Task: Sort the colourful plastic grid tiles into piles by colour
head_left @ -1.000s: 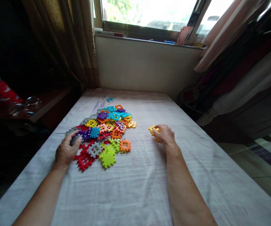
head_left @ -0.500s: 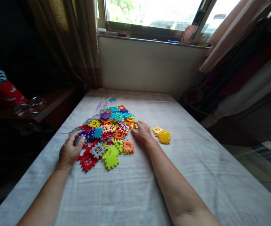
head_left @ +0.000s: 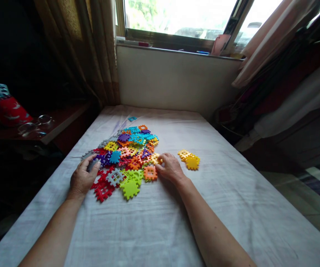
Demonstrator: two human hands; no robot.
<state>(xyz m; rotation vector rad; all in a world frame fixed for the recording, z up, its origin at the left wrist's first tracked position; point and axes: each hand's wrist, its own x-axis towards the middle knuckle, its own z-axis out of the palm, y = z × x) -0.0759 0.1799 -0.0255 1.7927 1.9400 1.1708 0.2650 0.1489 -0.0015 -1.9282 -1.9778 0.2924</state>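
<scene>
A heap of colourful plastic interlocking tiles with notched edges lies on the sheet, among them a lime green tile (head_left: 130, 189), a red tile (head_left: 103, 192) and a blue tile (head_left: 115, 157). At the heap's left edge, my left hand (head_left: 82, 177) curls its thumb and fingers around a grey tile (head_left: 93, 164). On the right side, my right hand (head_left: 171, 168) pinches a light yellow tile (head_left: 155, 158) at the heap's edge, just above an orange window tile (head_left: 150, 173). Its lower fingers are partly hidden.
Apart from the heap, a few yellow tiles (head_left: 192, 162) lie to the right on the pale sheet (head_left: 221, 207). One blue tile (head_left: 132, 119) sits at the back. Eyeglasses (head_left: 34, 125) and a red container (head_left: 6, 111) stand on a side table at left.
My right hand has moved toward me, and the light yellow tile has come with it. Some tiles on the heap's right side have shifted. My left hand stays in place.
</scene>
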